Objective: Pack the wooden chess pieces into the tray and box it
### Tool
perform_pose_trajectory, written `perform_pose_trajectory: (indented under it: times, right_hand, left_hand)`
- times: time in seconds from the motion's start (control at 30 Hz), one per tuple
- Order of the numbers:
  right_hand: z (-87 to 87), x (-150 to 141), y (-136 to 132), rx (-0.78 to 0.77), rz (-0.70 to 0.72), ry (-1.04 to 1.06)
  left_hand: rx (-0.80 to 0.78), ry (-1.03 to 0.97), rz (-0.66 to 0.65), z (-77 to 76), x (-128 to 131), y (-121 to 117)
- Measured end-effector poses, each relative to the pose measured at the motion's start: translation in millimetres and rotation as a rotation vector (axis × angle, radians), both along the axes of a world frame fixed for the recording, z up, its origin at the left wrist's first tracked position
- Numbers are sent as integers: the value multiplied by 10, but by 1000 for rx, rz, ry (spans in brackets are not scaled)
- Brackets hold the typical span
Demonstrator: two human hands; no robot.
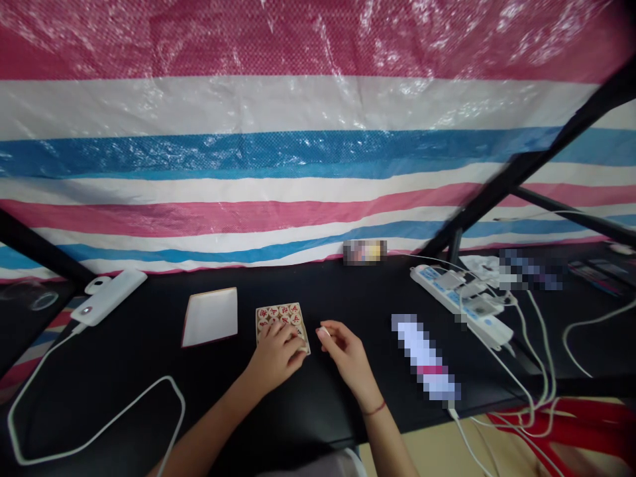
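Observation:
A small square box holds rows of round Chinese chess pieces with red characters. My left hand lies over the box's near half, fingers slightly bent and apart, touching the pieces and covering several of them. Just right of the box, my right hand is closed in a pinch. Between its thumb and fingertips shows the pale edge of a chess piece. The box lid lies to the left with its white inside facing up.
A white power bank with a cable lies at the left. On the right are a blurred-out phone-like object and a power strip with plugs and cables. Striped sheeting hangs behind the black table. A red stool stands lower right.

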State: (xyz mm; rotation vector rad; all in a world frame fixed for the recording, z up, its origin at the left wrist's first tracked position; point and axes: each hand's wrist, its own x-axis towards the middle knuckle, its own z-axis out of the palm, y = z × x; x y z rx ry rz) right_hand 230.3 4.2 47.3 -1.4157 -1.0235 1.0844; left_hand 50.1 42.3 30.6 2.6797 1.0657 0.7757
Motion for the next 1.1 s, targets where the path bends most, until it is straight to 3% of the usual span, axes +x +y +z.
perform_pose_trajectory:
  times: [0.3, 0.53, 0.77, 1.1]
  right_hand:
    - [-127, -32, -74, 27, 37, -51]
    - [-83, -164, -125, 246, 170, -429]
    - [-146, -222, -106, 303, 238, -585]
    - [-177, -206, -90, 349, 265, -648]
  left_hand:
    - [4, -31, 20, -25, 40, -93]
    - [5, -57, 82, 46, -180, -103]
    - [19, -38, 90, -127, -433, -138]
    - [20, -42, 92, -251, -431, -124]
